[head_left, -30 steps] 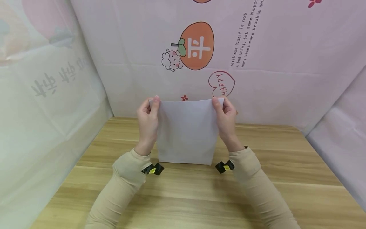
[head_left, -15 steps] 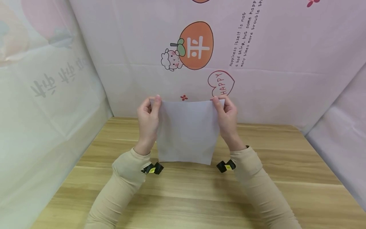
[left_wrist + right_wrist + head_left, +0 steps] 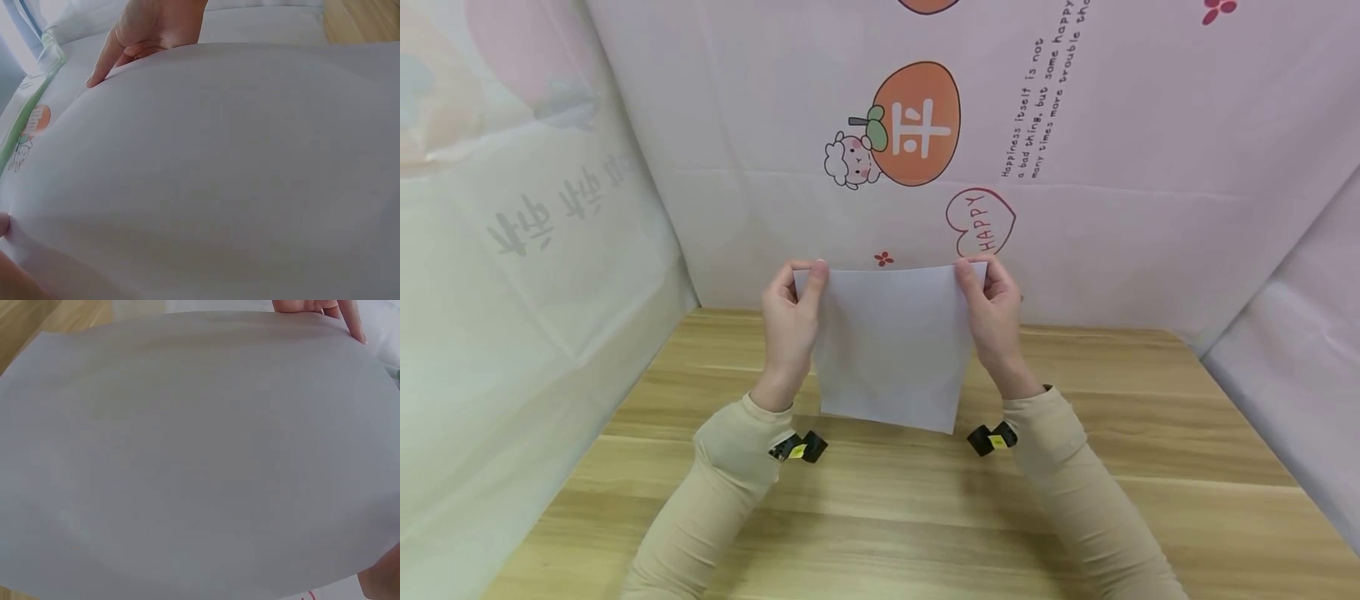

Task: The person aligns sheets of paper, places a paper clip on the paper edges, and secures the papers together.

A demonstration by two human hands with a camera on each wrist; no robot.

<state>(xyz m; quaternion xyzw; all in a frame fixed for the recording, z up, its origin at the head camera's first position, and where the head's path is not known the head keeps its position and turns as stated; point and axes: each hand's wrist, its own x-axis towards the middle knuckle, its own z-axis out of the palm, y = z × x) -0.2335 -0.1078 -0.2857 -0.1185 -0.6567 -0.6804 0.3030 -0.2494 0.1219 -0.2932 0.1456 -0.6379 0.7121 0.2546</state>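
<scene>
A plain white sheet of paper [image 3: 891,346] hangs upright between both hands in the head view. My left hand [image 3: 792,325] pinches its top left corner, thumb on the near side. At the top right corner my right hand [image 3: 995,321] pinches it the same way. The paper [image 3: 231,169] fills most of the left wrist view, with the right hand [image 3: 159,28] at its far edge. In the right wrist view the sheet [image 3: 200,450] also covers most of the picture, and the left hand [image 3: 319,307] shows at the top. The fingers behind the paper are partly hidden.
A wood-grain table [image 3: 880,517] lies below the hands. Behind it hangs a white cloth [image 3: 760,217] printed with an orange fruit, a heart and lettering. Further white cloth [image 3: 542,317] closes off the left side, and more cloth [image 3: 1292,358] the right.
My left thumb has shifted slightly inward along the top edge, and the paper's lower left corner has risen a little. The right hand holds nearly the same place.
</scene>
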